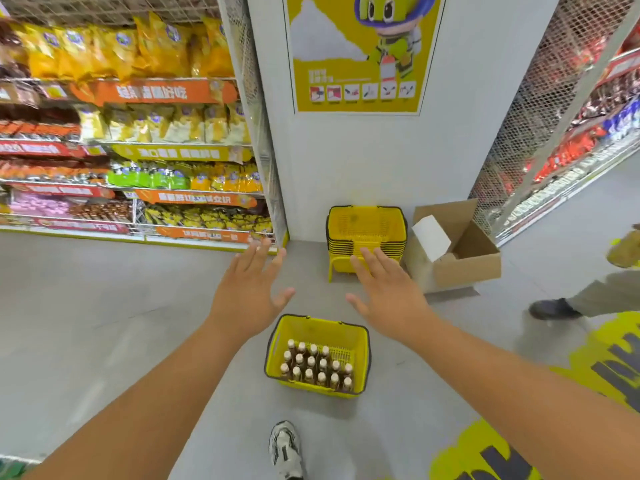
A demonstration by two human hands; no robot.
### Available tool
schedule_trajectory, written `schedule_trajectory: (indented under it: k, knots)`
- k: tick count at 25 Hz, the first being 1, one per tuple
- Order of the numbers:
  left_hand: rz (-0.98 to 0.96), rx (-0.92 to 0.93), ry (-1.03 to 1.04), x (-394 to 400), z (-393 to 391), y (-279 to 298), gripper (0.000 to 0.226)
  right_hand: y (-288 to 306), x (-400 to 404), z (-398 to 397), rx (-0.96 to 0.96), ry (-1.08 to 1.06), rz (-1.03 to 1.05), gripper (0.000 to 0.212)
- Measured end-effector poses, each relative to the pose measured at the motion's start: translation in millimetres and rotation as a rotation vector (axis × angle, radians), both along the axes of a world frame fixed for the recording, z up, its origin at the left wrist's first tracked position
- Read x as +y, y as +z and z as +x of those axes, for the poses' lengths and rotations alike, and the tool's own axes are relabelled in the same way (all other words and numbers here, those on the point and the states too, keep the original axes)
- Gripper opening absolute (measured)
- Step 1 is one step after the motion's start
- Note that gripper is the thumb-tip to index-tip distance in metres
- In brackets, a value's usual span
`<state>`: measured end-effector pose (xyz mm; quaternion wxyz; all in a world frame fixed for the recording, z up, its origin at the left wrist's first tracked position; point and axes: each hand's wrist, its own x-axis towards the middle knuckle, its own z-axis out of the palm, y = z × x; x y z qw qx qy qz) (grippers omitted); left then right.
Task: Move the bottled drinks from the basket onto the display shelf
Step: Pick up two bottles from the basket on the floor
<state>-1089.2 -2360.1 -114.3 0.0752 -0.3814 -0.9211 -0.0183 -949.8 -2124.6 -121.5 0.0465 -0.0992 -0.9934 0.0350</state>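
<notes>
A yellow shopping basket (277, 344) stands on the grey floor just ahead of my foot. Several brown bottled drinks (317, 367) with pale caps stand upright in rows inside it. My left hand (251, 289) is stretched out in the air above and to the left of the basket, fingers straight and spread, holding nothing. My right hand (388, 289) hovers above and to the right of the basket, also flat and empty. A display shelf (131, 143) packed with snack bags fills the left side.
A stack of empty yellow baskets (367, 226) sits against the white pillar (381, 161). An open cardboard box (460, 251) lies right of it. Another person's leg and dark shoe (554, 308) are at the right, by a second wire shelf (571, 133). My sneaker (285, 448) is below.
</notes>
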Motion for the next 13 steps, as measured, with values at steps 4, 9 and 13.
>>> schedule_trajectory:
  k: [4,9,13]
  knots:
    - [-0.04,-0.097,-0.057,17.7,-66.9,-56.5,0.08,-47.2,12.9,-58.6,-0.089,-0.016,-0.044,0.075]
    - [-0.095,-0.194,-0.126,39.6,-150.3,-120.1,0.081,-111.5,14.2,-128.2,-0.19,-0.096,-0.078,0.075]
    - [-0.146,-0.284,-0.184,58.0,-183.4,-196.1,0.079,-176.1,23.7,-170.3,-0.254,-0.137,-0.125,0.075]
